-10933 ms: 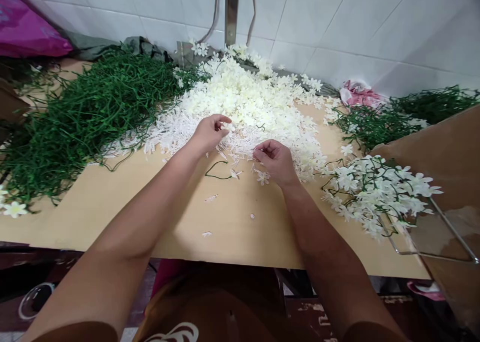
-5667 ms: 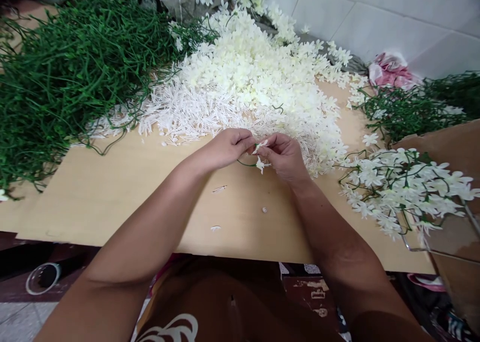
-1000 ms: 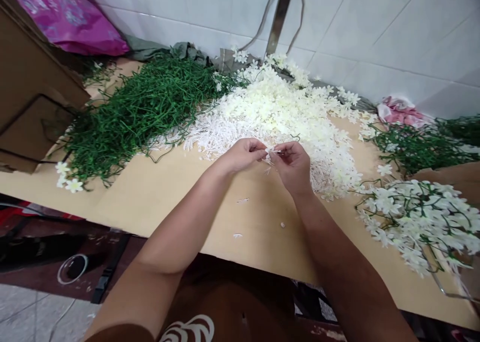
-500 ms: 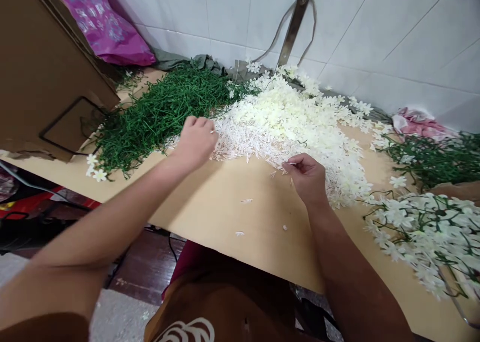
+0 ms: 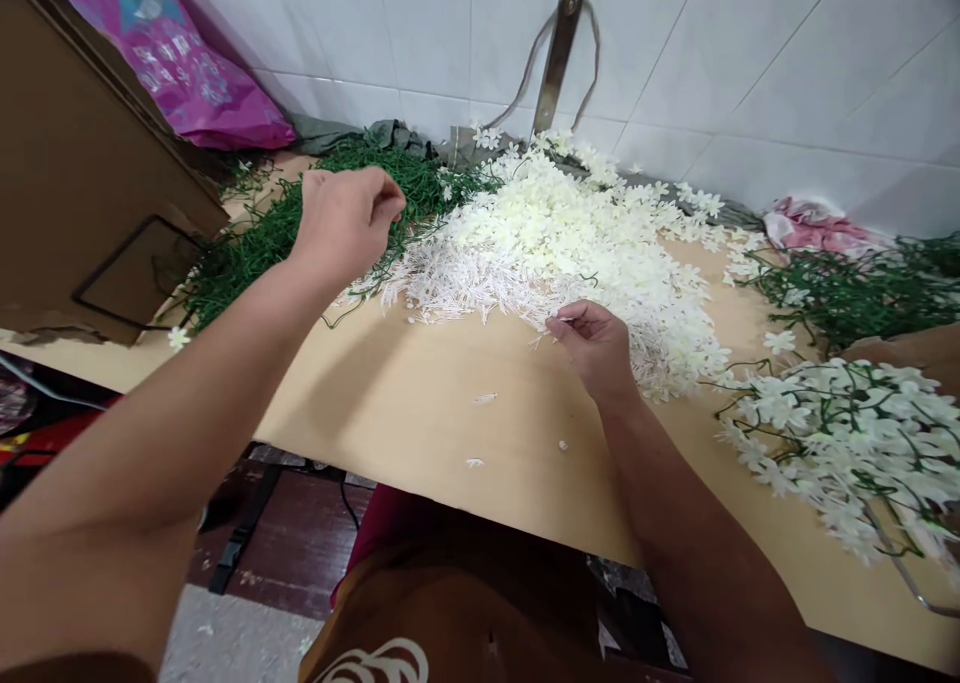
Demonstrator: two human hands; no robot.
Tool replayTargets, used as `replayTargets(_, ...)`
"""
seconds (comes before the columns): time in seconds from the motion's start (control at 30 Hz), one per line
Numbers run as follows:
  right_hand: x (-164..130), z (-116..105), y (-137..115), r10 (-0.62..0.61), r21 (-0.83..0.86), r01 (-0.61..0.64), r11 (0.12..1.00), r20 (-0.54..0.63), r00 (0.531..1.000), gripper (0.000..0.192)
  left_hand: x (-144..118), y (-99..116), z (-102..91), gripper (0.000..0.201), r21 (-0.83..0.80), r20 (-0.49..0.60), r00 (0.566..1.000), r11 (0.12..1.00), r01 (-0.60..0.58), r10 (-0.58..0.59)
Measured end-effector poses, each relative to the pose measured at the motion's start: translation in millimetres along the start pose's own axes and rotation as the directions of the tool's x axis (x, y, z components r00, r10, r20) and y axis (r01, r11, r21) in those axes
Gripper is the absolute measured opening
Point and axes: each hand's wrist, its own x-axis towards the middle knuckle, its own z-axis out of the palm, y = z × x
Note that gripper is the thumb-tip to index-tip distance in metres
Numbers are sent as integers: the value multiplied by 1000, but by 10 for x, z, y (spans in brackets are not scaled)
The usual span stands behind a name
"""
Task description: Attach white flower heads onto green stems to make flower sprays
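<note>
Stems (image 5: 300, 228), a green tangle heaped at the worktop's (image 5: 420, 403) back left, lie right under my left hand (image 5: 345, 225), which hangs above them with fingers curled loosely inward; I can't tell whether it has a strand. That hand is much the nearer. The white flower pile (image 5: 570, 238) lies to the right of them, across the middle. My right hand (image 5: 596, 348) rests at that pile's near edge, thumb and forefinger pinched on a small white flower (image 5: 561, 319).

Bright, even light; soft shadows, edges warped.
</note>
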Motion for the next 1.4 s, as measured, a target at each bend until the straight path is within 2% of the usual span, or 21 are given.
replayTargets(0.03,4,5,-9,17,37,-16,999,-9,1000,22,23,107,40,8,-191,-44,997,980,53,-62)
replayTargets(0.07,5,11,-19,34,74,-33,997,-15,999,25,28,213,105,8,-380,-55,990,920,98,-128)
replayTargets(0.1,6,17,-27,53,109,-50,993,-18,998,27,10,315,191,10,-534,-12,982,832,151,-186)
replayTargets(0.17,6,25,-29,87,166,-84,982,-15,996,32,-98,512,403,14,-705,139,965,662,255,-224)
replayTargets(0.2,8,27,-22,105,189,-101,977,-10,994,34,-181,607,514,16,-743,246,943,581,331,-223)
replayTargets(0.27,16,21,9,149,228,-147,962,7,989,36,-371,785,715,19,-750,449,873,450,485,-193)
replayTargets(0.33,27,7,49,212,268,-216,939,44,976,37,-536,933,858,18,-729,566,805,347,589,-177)
replayTargets(0.4,35,-7,82,278,312,-290,905,84,957,38,-636,1032,937,16,-695,642,750,292,657,-160)
replayTargets(0.47,37,-13,97,320,351,-337,874,109,941,39,-671,1079,969,17,-671,683,718,273,689,-134)
replayTargets(0.57,29,-4,96,337,367,-364,856,137,931,38,-671,1082,978,21,-657,702,700,259,708,-132)
replayTargets(0.73,21,23,105,337,334,-375,865,167,926,41,-705,1048,991,25,-656,715,690,233,718,-113)
replayTargets(1.1,27,25,193,260,168,-284,944,149,954,44,-728,1004,1030,27,-664,720,691,220,714,-66)
replayTargets(1.23,22,26,191,259,141,-284,948,175,950,44,-710,1008,1041,24,-647,738,670,204,735,-73)
replayTargets(1.3,15,24,179,258,115,-283,952,194,947,41,-709,1001,1058,24,-645,736,673,225,730,-74)
replayTargets(1.4,5,28,169,264,83,-285,955,197,944,38,-721,994,1080,23,-640,720,689,305,705,-82)
